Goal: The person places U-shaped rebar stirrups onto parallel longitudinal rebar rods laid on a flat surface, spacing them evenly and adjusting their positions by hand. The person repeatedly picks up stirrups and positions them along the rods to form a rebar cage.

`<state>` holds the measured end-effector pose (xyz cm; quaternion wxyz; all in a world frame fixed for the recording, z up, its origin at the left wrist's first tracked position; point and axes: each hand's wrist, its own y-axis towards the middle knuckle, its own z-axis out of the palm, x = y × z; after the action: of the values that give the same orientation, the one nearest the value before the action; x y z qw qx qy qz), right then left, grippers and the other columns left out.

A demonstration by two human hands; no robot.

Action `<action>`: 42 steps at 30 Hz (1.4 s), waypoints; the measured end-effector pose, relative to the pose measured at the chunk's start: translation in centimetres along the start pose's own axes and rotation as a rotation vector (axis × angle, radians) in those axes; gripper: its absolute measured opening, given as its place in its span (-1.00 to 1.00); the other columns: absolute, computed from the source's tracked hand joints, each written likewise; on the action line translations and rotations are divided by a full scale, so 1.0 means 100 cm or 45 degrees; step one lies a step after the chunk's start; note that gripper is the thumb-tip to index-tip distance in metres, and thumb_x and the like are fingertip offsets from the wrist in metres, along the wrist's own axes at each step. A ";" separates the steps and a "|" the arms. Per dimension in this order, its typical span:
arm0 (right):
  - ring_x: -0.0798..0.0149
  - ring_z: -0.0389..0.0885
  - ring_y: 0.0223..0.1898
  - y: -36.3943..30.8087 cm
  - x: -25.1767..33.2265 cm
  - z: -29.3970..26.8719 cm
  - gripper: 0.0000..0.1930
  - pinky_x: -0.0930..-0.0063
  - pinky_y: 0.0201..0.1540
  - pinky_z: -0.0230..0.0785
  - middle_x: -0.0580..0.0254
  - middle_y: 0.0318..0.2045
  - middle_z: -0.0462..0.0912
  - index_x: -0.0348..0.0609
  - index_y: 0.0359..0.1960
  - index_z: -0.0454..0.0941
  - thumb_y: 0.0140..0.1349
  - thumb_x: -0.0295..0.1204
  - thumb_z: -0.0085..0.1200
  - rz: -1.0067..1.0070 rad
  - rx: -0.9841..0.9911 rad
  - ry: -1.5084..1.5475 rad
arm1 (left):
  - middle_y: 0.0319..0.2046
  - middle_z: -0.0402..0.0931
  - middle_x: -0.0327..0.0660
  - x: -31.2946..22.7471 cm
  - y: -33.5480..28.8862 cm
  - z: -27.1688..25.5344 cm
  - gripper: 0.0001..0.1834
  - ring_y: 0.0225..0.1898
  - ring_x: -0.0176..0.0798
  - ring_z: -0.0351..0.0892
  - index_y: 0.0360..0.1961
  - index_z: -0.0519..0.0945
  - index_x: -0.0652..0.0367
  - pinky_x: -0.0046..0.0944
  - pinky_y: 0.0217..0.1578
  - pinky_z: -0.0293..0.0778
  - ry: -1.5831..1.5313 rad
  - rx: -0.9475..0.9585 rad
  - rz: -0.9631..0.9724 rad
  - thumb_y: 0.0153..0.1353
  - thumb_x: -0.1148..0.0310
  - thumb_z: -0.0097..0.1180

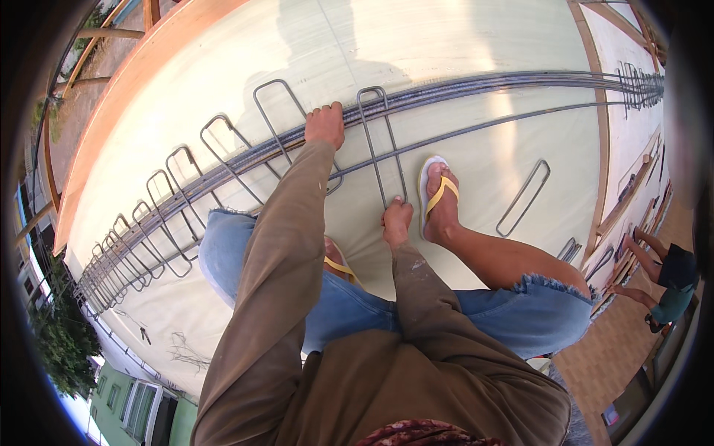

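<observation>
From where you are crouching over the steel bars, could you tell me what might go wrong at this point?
The right foot wears only an open yellow sandal right beside the stirrup that both hands hold, so bare toes could be pinched or scraped.

The left hand grips where the stirrup meets the long bars; fingers might get caught between steel.

A loose stirrup nearby could trip someone.

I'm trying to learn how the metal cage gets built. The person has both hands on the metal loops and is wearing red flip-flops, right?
Not quite. The flip-flops are yellow, not red, as the head view shows. The rest holds: the left hand is up at the long bars where a loop crosses, and the right hand holds the lower end of another metal loop.
</observation>
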<state>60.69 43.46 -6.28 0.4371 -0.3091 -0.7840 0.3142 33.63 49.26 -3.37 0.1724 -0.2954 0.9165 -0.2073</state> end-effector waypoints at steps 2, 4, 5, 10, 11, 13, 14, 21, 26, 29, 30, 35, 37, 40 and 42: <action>0.09 0.55 -0.64 0.005 -0.006 -0.003 -0.61 0.18 -0.65 0.38 -0.11 -0.48 0.54 -0.46 -0.24 0.34 0.52 -0.24 -0.17 0.026 0.017 -0.026 | -0.10 0.65 -0.02 0.000 0.000 0.002 -0.77 0.04 0.06 0.62 -0.06 0.53 0.18 0.02 0.07 0.49 -0.003 0.010 0.000 0.26 0.42 0.14; 0.12 0.53 -0.67 0.003 -0.016 0.005 -0.63 0.20 -0.67 0.32 -0.06 -0.50 0.53 -0.44 -0.27 0.35 0.50 -0.25 -0.12 -0.080 -0.088 0.044 | -0.10 0.64 -0.01 0.001 0.000 0.003 -0.78 0.04 0.07 0.62 -0.07 0.52 0.18 0.02 0.07 0.49 -0.029 -0.033 0.005 0.26 0.42 0.14; 0.14 0.52 -0.68 0.002 -0.020 0.008 -0.64 0.21 -0.69 0.30 -0.03 -0.52 0.53 -0.43 -0.28 0.35 0.49 -0.26 -0.10 -0.149 -0.152 0.074 | -0.11 0.64 0.01 0.002 -0.001 0.004 -0.78 0.02 0.09 0.62 -0.09 0.51 0.18 0.05 0.05 0.50 -0.056 -0.053 0.013 0.24 0.45 0.13; 0.20 0.46 -0.71 0.002 -0.014 0.003 -0.71 0.23 -0.69 0.26 0.03 -0.55 0.52 -0.38 -0.28 0.36 0.45 -0.32 -0.03 -0.171 -0.050 0.022 | -0.16 0.62 0.06 0.003 0.000 0.005 -0.79 -0.05 0.15 0.62 -0.15 0.48 0.19 0.09 -0.02 0.51 -0.073 -0.115 0.062 0.17 0.51 0.13; 0.21 0.45 -0.71 0.001 -0.010 0.001 -0.73 0.23 -0.69 0.26 0.04 -0.56 0.51 -0.37 -0.28 0.36 0.44 -0.34 -0.03 -0.033 0.043 0.052 | -0.16 0.61 0.06 0.003 0.000 0.006 -0.78 -0.06 0.15 0.62 -0.15 0.48 0.19 0.09 -0.02 0.51 -0.076 -0.121 0.063 0.17 0.51 0.14; 0.22 0.45 -0.72 -0.003 -0.002 -0.001 -0.76 0.23 -0.69 0.26 0.03 -0.55 0.53 -0.35 -0.29 0.36 0.43 -0.37 -0.02 0.023 0.095 0.094 | -0.16 0.61 0.06 0.004 0.000 0.006 -0.77 -0.06 0.16 0.62 -0.14 0.47 0.19 0.09 -0.03 0.51 -0.092 -0.105 0.059 0.16 0.52 0.14; 0.22 0.44 -0.72 -0.006 0.001 -0.001 -0.77 0.23 -0.68 0.26 0.03 -0.55 0.53 -0.35 -0.29 0.36 0.42 -0.38 -0.01 0.005 0.062 0.096 | -0.17 0.61 0.06 0.004 0.000 0.007 -0.77 -0.06 0.16 0.62 -0.14 0.47 0.19 0.09 -0.03 0.51 -0.088 -0.129 0.063 0.16 0.52 0.14; 0.26 0.42 -0.73 -0.004 0.017 -0.012 -0.78 0.27 -0.70 0.26 0.16 -0.59 0.45 -0.33 -0.27 0.36 0.39 -0.39 0.04 0.003 0.135 0.168 | -0.13 0.63 -0.03 0.002 0.000 0.004 -0.82 0.00 0.07 0.61 -0.13 0.50 0.16 0.05 0.03 0.47 -0.031 -0.088 0.042 0.24 0.45 0.13; 0.28 0.40 -0.74 -0.007 0.010 0.004 -0.76 0.33 -0.71 0.25 0.18 -0.60 0.43 -0.34 -0.27 0.37 0.38 -0.37 0.05 -0.166 -0.091 0.305 | -0.13 0.62 -0.03 0.002 -0.001 0.007 -0.82 -0.01 0.08 0.61 -0.13 0.49 0.15 0.06 0.03 0.47 -0.045 -0.105 0.041 0.24 0.46 0.12; 0.30 0.40 -0.74 -0.004 0.017 0.009 -0.76 0.38 -0.72 0.24 0.21 -0.61 0.43 -0.35 -0.30 0.38 0.37 -0.37 0.04 -0.282 -0.241 0.083 | -0.14 0.61 0.00 0.004 0.000 0.008 -0.79 -0.03 0.11 0.61 -0.13 0.49 0.16 0.08 0.01 0.47 -0.051 -0.124 0.070 0.19 0.49 0.11; 0.30 0.41 -0.73 -0.003 0.021 0.007 -0.75 0.38 -0.71 0.25 0.21 -0.61 0.43 -0.35 -0.31 0.38 0.37 -0.36 0.04 -0.323 -0.100 0.129 | -0.16 0.60 0.02 0.003 0.000 0.008 -0.76 -0.04 0.15 0.60 -0.13 0.47 0.17 0.10 -0.02 0.47 -0.071 -0.136 0.068 0.15 0.52 0.11; 0.18 0.54 -0.59 -0.002 0.037 0.011 -0.73 0.22 -0.51 0.43 0.09 -0.55 0.53 -0.37 -0.32 0.42 0.37 -0.34 0.03 0.048 0.178 0.165 | -0.18 0.59 0.05 0.001 -0.003 0.010 -0.72 -0.05 0.17 0.59 -0.12 0.47 0.18 0.11 -0.02 0.48 -0.108 -0.125 0.067 0.10 0.55 0.11; 0.06 0.62 -0.49 -0.003 0.040 0.021 -0.67 0.17 -0.38 0.47 -0.06 -0.48 0.60 -0.42 -0.29 0.47 0.37 -0.29 0.06 -0.012 0.020 -0.046 | -0.18 0.59 0.05 0.001 -0.005 0.006 -0.71 -0.05 0.17 0.59 -0.12 0.47 0.18 0.11 -0.01 0.48 -0.074 -0.140 0.092 0.10 0.55 0.11; -0.10 0.70 -0.34 -0.002 0.041 0.020 -0.58 0.10 -0.19 0.51 -0.24 -0.39 0.68 -0.47 -0.28 0.54 0.36 -0.20 0.08 -0.133 -0.050 -0.371 | -0.13 0.60 0.04 0.002 -0.003 -0.001 -0.76 -0.01 0.11 0.60 -0.10 0.50 0.20 0.06 0.03 0.49 -0.095 -0.081 0.066 0.17 0.53 0.11; -0.17 0.72 -0.25 0.004 0.045 0.010 -0.53 0.04 -0.09 0.49 -0.29 -0.35 0.70 -0.47 -0.32 0.60 0.36 -0.13 0.08 -0.258 -0.005 -0.728 | -0.11 0.60 0.04 0.002 -0.003 -0.004 -0.78 0.00 0.09 0.60 -0.10 0.53 0.21 0.04 0.04 0.49 -0.111 -0.052 0.061 0.21 0.51 0.11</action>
<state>57.98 46.91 -4.79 0.2271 -0.1293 -0.9027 0.3417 33.46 49.03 -2.87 0.2110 -0.2855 0.9190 -0.1714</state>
